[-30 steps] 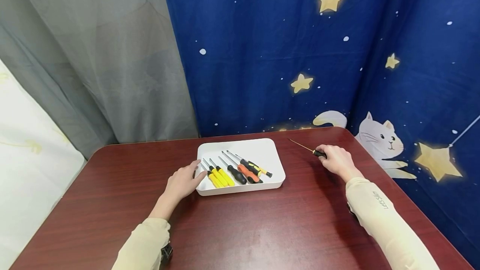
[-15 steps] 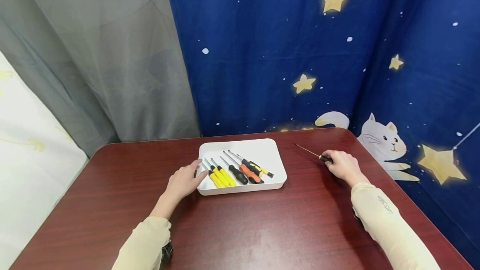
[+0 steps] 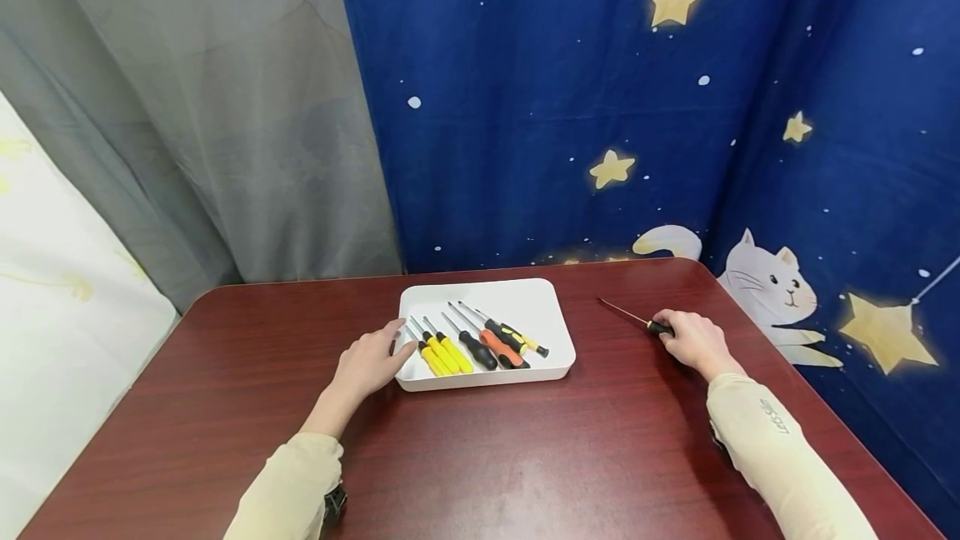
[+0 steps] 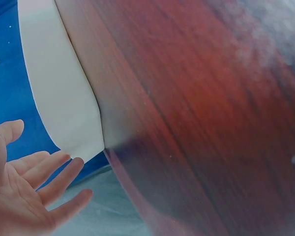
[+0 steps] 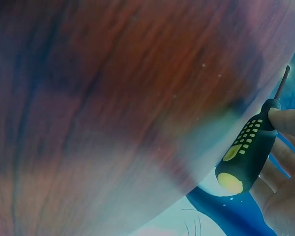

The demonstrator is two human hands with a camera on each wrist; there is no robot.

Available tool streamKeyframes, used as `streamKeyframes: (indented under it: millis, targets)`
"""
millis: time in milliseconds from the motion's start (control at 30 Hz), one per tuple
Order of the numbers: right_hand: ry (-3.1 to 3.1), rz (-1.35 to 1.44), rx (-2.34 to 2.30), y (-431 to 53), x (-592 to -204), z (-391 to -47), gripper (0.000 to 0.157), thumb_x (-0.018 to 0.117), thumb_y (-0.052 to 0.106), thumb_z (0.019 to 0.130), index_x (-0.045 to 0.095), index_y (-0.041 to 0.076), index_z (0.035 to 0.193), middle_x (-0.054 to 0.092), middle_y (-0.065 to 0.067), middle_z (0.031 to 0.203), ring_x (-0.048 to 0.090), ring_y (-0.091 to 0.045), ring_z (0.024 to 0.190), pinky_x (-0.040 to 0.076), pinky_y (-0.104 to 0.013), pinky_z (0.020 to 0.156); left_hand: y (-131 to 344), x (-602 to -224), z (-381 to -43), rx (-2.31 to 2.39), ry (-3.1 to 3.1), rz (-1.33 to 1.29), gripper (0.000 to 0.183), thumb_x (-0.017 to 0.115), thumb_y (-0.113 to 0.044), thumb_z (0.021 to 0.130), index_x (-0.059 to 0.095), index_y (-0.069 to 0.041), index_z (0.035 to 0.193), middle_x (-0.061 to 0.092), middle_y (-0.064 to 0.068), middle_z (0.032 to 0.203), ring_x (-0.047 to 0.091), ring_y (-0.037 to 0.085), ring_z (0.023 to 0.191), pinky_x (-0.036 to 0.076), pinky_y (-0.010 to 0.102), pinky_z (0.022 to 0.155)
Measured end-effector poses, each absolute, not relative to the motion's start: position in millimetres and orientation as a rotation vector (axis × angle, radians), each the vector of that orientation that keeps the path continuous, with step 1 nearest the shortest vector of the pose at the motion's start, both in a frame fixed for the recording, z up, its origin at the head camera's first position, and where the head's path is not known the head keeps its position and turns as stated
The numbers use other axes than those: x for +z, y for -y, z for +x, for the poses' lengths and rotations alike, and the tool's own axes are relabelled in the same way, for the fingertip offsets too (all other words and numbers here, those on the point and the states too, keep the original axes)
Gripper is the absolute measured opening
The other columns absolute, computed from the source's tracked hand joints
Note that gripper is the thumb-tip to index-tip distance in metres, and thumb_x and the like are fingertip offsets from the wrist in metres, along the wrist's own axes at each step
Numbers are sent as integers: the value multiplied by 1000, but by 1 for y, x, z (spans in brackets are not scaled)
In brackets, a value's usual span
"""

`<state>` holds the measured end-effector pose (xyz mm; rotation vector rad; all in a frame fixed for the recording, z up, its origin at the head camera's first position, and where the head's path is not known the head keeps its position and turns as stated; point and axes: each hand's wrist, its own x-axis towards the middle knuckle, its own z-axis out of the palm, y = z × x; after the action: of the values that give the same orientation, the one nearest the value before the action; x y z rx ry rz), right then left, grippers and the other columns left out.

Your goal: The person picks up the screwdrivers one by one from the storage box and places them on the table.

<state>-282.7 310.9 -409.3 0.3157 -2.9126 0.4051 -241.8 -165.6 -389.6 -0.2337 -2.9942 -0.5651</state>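
In the head view my right hand (image 3: pixel 696 340) holds a screwdriver (image 3: pixel 660 328) at the table's right side, its thin shaft slanting towards the far left. The right wrist view shows its black handle with yellow dots and a yellow end (image 5: pixel 248 145), pinched between thumb and fingers. My left hand (image 3: pixel 367 363) is at the left end of a white tray (image 3: pixel 528 298), fingers loosely spread. In the left wrist view those fingertips meet the tray's corner (image 4: pixel 64 83). Inside lie several screwdrivers: yellow-handled ones (image 3: pixel 453 353), a black one (image 3: pixel 477 351), an orange-and-black one (image 3: pixel 498 347) and black-and-yellow ones.
The dark red wooden table (image 3: pixel 525 457) has rounded far corners. Behind it hang a grey curtain (image 3: pixel 300 148) and a blue curtain (image 3: pixel 517 148) with stars and a white cat. Bare tabletop lies between the tray and the right hand.
My right hand has moved a little to the right and nearer to me, carrying the screwdriver along. The left hand stays at the tray's end, and the head view has shifted slightly.
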Motion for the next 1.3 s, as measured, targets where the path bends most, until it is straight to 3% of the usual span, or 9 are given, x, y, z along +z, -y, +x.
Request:
streamKeyframes:
  millis: [1300]
  targets:
    - [2950, 293, 425, -319, -420, -282, 27, 62, 8, 75, 60, 7, 101, 60, -17, 94, 55, -34, 79, 39, -55, 63, 166, -391, -243, -565, 3002, -225, 54, 49, -39, 85, 45, -6, 128, 57, 14, 110, 55, 31, 92, 42, 49, 69]
